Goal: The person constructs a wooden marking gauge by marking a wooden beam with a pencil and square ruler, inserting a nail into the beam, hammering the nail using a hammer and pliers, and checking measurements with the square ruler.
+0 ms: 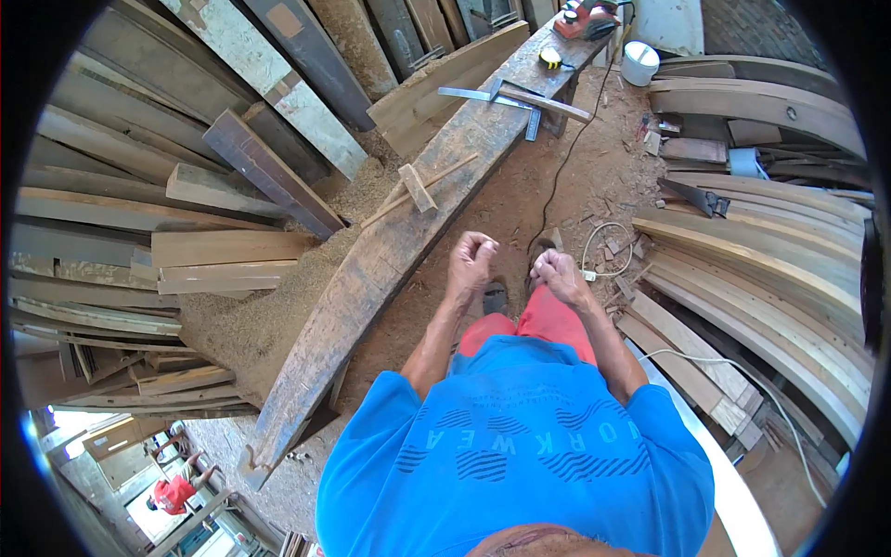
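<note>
My left hand [471, 264] is raised in front of my body, its fingers curled in and the thumb close to them. To its right, my right hand [560, 275] is also curled, above my red-clad leg. The hands are apart. Whatever either might hold is hidden in the fingers. Nearest my left hand is a long, worn wooden bench [351, 290]. On it rests a wooden marking gauge or T-shaped wooden piece [418, 188] across a thin stick [457, 171]. Farther along lie a metal square [533, 123], a wood-handled square [543, 100] and a yellow-black tape measure [551, 58].
A red power tool [587, 19] sits at the bench's far end, its black cord [559, 167] trailing over the floor. A white bucket [639, 63] stands beside it. Boards [761, 251] are stacked right; planks [227, 249] lean left. A handsaw [694, 196] lies right. Someone in red [172, 494] is lower left.
</note>
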A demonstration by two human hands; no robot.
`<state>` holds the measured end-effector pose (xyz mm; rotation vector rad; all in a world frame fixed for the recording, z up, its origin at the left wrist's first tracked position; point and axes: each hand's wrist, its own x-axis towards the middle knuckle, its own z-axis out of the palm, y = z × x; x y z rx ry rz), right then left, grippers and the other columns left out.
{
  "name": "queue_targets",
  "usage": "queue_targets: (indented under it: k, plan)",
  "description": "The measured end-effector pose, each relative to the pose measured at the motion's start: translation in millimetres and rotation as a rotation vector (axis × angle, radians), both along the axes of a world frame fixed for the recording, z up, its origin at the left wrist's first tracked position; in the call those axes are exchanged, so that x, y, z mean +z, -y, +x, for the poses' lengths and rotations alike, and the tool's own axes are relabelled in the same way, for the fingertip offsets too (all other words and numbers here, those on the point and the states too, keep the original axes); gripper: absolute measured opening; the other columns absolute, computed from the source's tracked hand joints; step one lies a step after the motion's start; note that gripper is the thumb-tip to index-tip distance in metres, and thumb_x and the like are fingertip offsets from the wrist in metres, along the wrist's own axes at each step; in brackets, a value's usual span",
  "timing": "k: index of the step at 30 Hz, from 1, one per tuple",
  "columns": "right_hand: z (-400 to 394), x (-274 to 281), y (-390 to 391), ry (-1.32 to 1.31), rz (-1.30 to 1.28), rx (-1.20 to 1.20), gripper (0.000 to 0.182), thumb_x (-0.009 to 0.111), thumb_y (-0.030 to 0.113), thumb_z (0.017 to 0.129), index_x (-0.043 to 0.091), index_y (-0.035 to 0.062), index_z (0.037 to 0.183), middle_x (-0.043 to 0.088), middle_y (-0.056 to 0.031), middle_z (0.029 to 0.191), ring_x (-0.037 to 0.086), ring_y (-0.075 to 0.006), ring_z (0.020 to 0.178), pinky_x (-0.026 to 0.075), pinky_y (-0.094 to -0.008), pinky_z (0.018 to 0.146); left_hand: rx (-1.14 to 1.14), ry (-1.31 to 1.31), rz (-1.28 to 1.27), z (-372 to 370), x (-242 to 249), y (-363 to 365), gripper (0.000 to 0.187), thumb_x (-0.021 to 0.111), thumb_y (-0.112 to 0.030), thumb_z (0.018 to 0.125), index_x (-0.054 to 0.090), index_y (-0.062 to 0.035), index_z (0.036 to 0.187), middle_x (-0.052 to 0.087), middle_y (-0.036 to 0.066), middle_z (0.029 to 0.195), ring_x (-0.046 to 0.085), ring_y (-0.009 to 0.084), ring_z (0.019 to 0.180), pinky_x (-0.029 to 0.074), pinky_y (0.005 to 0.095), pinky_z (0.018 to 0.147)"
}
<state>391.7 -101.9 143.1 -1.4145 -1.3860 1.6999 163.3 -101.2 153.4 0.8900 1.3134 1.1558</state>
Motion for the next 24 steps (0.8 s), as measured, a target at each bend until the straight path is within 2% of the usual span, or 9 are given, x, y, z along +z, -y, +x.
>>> queue_targets:
  k: [2, 3, 6, 7, 13, 16, 19, 21, 24]
  plan:
    - [9, -11, -29, 0.201, 0.254, 0.065, 0.015, 0.058, 0.016, 0.093, 0.06, 0.0019, 0.089, 0.068, -0.0099, 0.081, 0.066, -0.0212, 0.074, 0.051, -0.035, 0.069, 0.024, -0.158, -0.033, -19, 3, -22, 0.005, 0.059, -0.009, 0.097, 0.061, -0.0054, 0.096, 0.062, 0.0, 0.087, 0.053, 0.0057, 0.08, 0.046, 0.0233, 0.073]
    - [8, 6, -46, 0.312, 0.33, 0.059, 0.012, 0.059, 0.015, 0.09, 0.061, 0.0025, 0.091, 0.067, -0.0159, 0.08, 0.068, -0.0319, 0.078, 0.052, -0.0418, 0.071, 0.065, -0.304, 0.012, -28, -3, -33, 0.005, 0.06, -0.009, 0.097, 0.063, -0.0052, 0.095, 0.061, -0.001, 0.084, 0.052, 0.0055, 0.078, 0.046, 0.023, 0.072]
    - [6, 11, -100, 0.442, 0.349, 0.098, 0.011, 0.059, 0.015, 0.091, 0.062, 0.0043, 0.093, 0.068, -0.0181, 0.082, 0.067, -0.0389, 0.081, 0.052, -0.0457, 0.072, 0.193, -0.498, 0.016, -53, -16, -63, 0.008, 0.064, -0.011, 0.094, 0.064, -0.0039, 0.097, 0.062, -0.001, 0.08, 0.054, 0.008, 0.071, 0.048, 0.0262, 0.067]
    - [4, 7, -119, 0.452, 0.303, 0.137, 0.013, 0.06, 0.017, 0.091, 0.062, 0.0052, 0.096, 0.069, -0.0188, 0.09, 0.066, -0.0414, 0.087, 0.052, -0.048, 0.076, 0.23, -0.54, 0.008, -57, -16, -72, 0.009, 0.064, -0.012, 0.094, 0.064, -0.0037, 0.098, 0.063, 0.0, 0.08, 0.055, 0.0084, 0.071, 0.049, 0.0269, 0.067]
    - [-23, -29, -207, 0.472, 0.453, 0.235, 0.02, 0.062, 0.017, 0.091, 0.064, 0.0091, 0.109, 0.067, -0.0169, 0.098, 0.065, -0.0377, 0.094, 0.052, -0.0469, 0.081, 0.37, -0.627, -0.055, -49, -26, -114, 0.013, 0.067, -0.013, 0.093, 0.065, -0.0025, 0.099, 0.067, 0.004, 0.084, 0.062, 0.0115, 0.076, 0.052, 0.0297, 0.072]
    - [-55, -44, -241, 0.403, 0.533, 0.265, 0.023, 0.063, 0.016, 0.091, 0.065, 0.0108, 0.113, 0.064, -0.0158, 0.092, 0.064, -0.0372, 0.093, 0.052, -0.0467, 0.08, 0.381, -0.572, -0.088, -46, -38, -137, 0.011, 0.066, -0.014, 0.095, 0.064, -0.0037, 0.1, 0.063, 0.0, 0.086, 0.056, 0.0081, 0.078, 0.048, 0.0261, 0.074]
    - [-86, -73, -263, 0.435, 0.58, 0.316, 0.025, 0.065, 0.016, 0.089, 0.066, 0.0115, 0.113, 0.062, -0.0151, 0.09, 0.063, -0.0373, 0.092, 0.052, -0.047, 0.079, 0.379, -0.638, -0.056, -49, -59, -166, 0.013, 0.066, -0.014, 0.095, 0.065, -0.0032, 0.101, 0.066, 0.002, 0.088, 0.059, 0.0098, 0.081, 0.049, 0.0269, 0.076]
    - [-103, -90, -275, 0.433, 0.553, 0.325, 0.022, 0.067, 0.016, 0.088, 0.069, 0.0114, 0.11, 0.062, -0.0148, 0.09, 0.063, -0.0369, 0.091, 0.051, -0.0471, 0.078, 0.361, -0.623, -0.035, -55, -90, -188, 0.013, 0.066, -0.015, 0.095, 0.065, -0.0032, 0.101, 0.067, 0.003, 0.089, 0.061, 0.0105, 0.082, 0.05, 0.0274, 0.078]
    - [-119, -114, -283, 0.407, 0.586, 0.341, 0.018, 0.07, 0.016, 0.086, 0.071, 0.011, 0.103, 0.062, -0.0143, 0.09, 0.063, -0.0361, 0.09, 0.051, -0.0467, 0.077, 0.356, -0.626, -0.064, -48, -102, -204, 0.013, 0.068, -0.015, 0.094, 0.066, -0.0033, 0.098, 0.068, 0.004, 0.088, 0.062, 0.0109, 0.084, 0.051, 0.0282, 0.078]
